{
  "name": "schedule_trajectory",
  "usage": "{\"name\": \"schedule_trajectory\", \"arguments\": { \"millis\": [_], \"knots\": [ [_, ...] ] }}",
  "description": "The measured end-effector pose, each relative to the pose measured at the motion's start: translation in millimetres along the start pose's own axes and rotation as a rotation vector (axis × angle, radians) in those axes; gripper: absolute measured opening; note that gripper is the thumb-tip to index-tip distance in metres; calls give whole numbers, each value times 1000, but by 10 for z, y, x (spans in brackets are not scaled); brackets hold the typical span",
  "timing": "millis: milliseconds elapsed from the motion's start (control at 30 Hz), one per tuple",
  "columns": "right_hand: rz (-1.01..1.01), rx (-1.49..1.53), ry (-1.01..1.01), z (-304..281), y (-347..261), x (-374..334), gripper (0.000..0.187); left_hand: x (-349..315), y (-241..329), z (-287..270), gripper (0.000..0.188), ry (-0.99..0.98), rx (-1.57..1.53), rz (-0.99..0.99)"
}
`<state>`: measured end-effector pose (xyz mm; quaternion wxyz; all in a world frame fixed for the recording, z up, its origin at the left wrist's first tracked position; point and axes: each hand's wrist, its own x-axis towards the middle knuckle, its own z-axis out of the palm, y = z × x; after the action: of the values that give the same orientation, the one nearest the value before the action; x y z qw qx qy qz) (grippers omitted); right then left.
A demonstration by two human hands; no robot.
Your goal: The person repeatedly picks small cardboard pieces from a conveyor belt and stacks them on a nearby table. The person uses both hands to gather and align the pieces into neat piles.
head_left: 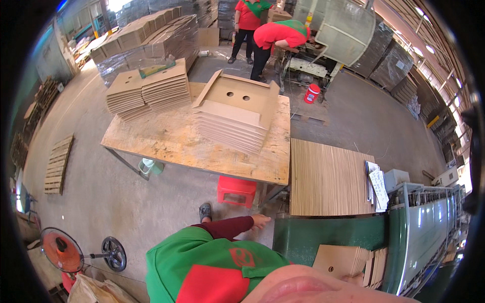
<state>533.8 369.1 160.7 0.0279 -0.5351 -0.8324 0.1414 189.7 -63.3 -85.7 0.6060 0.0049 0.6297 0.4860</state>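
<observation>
My left hand (260, 220) reaches out from a dark red sleeve over my green and red shirt, low in the picture. Its fingers are apart and hold nothing. It hovers at the left edge of a green machine (323, 236), just below the near corner of a big stack of cardboard sheets standing on edge (328, 178). A red plastic stool (236, 190) stands just beyond the hand, under a worn wooden table (166, 139). My right hand is out of view.
Two piles of flat punched cardboard blanks (237, 118) (149, 91) lie on the table. More blanks (348, 260) sit in the machine's feed. Two persons in red and green work at the back (275, 40). A floor fan (63, 251) and a wooden pallet (58, 164) are on the left.
</observation>
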Motion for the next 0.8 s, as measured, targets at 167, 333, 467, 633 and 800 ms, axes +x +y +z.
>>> {"name": "schedule_trajectory", "arguments": {
  "millis": [167,333,467,633,800],
  "knots": [
    [26,-74,-21,171,43,-291,64,-284,-119,-963,72,41,92,-15],
    [119,293,-21,126,-659,-829,42,-1056,194,-1821,71,156,-225,162],
    [25,758,104,-350,-1881,-1192,59,-1751,437,-2488,55,182,-296,271],
    [-290,1218,367,-833,-3589,-1778,68,-2770,894,-3257,28,313,-446,523],
    [-271,1950,89,-740,-5218,-2120,59,-3526,1553,-3707,23,799,-411,884]
  ]
}}
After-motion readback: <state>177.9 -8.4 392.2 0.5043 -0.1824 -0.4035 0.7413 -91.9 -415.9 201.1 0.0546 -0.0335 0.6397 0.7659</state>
